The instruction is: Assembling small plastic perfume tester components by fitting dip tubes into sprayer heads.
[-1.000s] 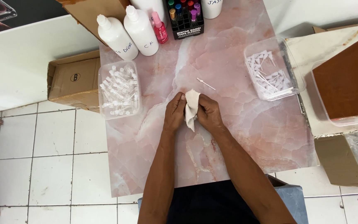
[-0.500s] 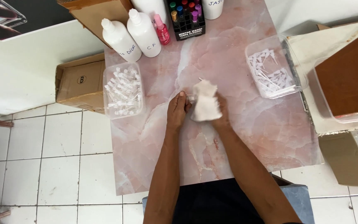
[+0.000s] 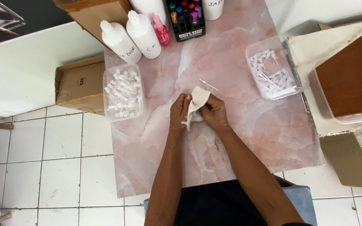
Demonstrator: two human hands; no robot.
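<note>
Fingers [image 3: 186,100] of 2 hands pinched on white cloth [image 3: 197,100], mid-table [image 3: 239,142], bare marble around.

A pink marble-patterned table [image 3: 248,138] carries two clear plastic tubs: one of small vials [image 3: 123,93] at its left edge, one of white tips [image 3: 273,71] at its right. Two white bottles [image 3: 131,38] stand beside a small pink bottle [image 3: 161,32] and a black rack of coloured vials [image 3: 186,16]. A cardboard box [image 3: 79,84] sits on the tiled floor.

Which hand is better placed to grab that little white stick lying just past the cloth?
Probably the right hand. The white stick lies just beyond it, slightly right of the cloth, while the left hand would have to cross the cloth. Both hands hold the cloth.
</note>
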